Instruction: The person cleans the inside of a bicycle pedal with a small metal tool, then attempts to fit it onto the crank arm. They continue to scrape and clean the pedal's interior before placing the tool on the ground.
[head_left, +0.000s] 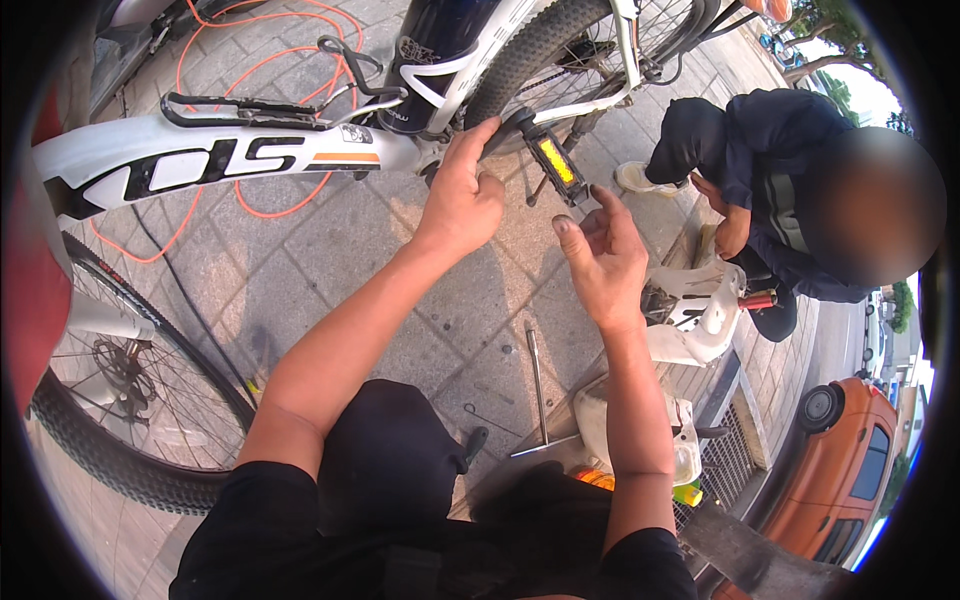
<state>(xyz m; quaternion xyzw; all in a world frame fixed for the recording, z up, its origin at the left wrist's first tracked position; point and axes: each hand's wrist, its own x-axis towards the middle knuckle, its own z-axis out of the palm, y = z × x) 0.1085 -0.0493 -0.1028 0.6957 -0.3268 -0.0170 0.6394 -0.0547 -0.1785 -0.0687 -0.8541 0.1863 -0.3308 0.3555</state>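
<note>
Stone paving [400, 320] with orange hose [268, 216] and T-handled wrench [539, 385]

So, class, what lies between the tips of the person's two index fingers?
In the head view, a bicycle pedal with a yellow reflector lies there, between left hand and right hand.

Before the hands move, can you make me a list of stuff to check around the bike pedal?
1. Pedal in plain view: ok.
2. Right hand open, thumb and fingers apart: ok.
3. Left hand touching the crank arm: cannot tell.
4. T-shaped metal tool on the pavement, away from both hands: ok.
5. Other person's hand away from the pedal: ok.
</note>
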